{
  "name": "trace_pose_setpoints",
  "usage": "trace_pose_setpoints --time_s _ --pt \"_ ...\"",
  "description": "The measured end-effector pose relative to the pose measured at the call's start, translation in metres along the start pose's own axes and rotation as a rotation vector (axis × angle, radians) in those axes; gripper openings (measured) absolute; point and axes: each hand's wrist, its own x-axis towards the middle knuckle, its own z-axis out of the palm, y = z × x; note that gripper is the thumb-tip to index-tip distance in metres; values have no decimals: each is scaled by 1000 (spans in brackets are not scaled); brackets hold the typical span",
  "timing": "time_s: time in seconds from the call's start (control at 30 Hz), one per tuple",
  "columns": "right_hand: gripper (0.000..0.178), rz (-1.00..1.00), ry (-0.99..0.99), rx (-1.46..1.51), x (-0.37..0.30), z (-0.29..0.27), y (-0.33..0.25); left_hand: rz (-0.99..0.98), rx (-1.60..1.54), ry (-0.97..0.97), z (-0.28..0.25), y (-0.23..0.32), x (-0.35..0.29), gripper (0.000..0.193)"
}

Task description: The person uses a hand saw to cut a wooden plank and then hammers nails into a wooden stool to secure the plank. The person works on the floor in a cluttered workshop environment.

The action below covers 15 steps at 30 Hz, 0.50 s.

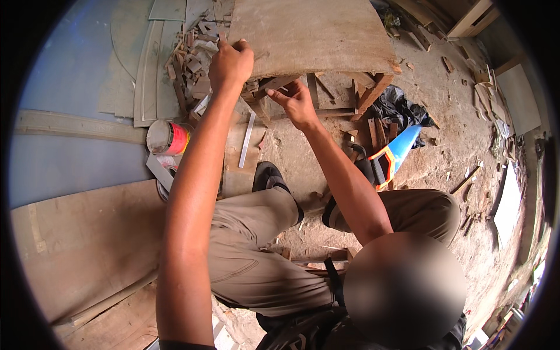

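A plywood-topped wooden stand (309,38) on wooden legs is in front of me. My left hand (231,65) is closed at the near left corner of its top, its fingers bent over the edge. Just under the near edge, my right hand (296,106) is closed around a short dark wooden strip (281,81), thumb stretched to the left. Its fingertips are partly hidden beneath the top. Between my arms, a thin white strip (247,140) lies on a flat board. Right of my right forearm is a handsaw (396,154) with a blue blade and black-orange handle.
Wood offcuts (189,64) are heaped left of the stand. A red-and-yellow can (168,137) stands near my left forearm. A black plastic bag (399,108) lies by the stand's right leg. Large sheets (81,160) fill the left side. Scraps litter the dusty floor (443,146).
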Motion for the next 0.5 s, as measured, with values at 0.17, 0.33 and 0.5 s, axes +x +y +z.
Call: trace_pose_setpoints --time_s 0.17,0.33,0.5 --pt "28 -96 12 -7 0 5 2 4 9 5 -1 3 -1 52" --pt "26 -56 -12 -209 0 5 2 -1 30 -7 -2 4 -1 52" --pt "24 -93 -38 -194 3 3 3 1 21 7 2 4 2 52"
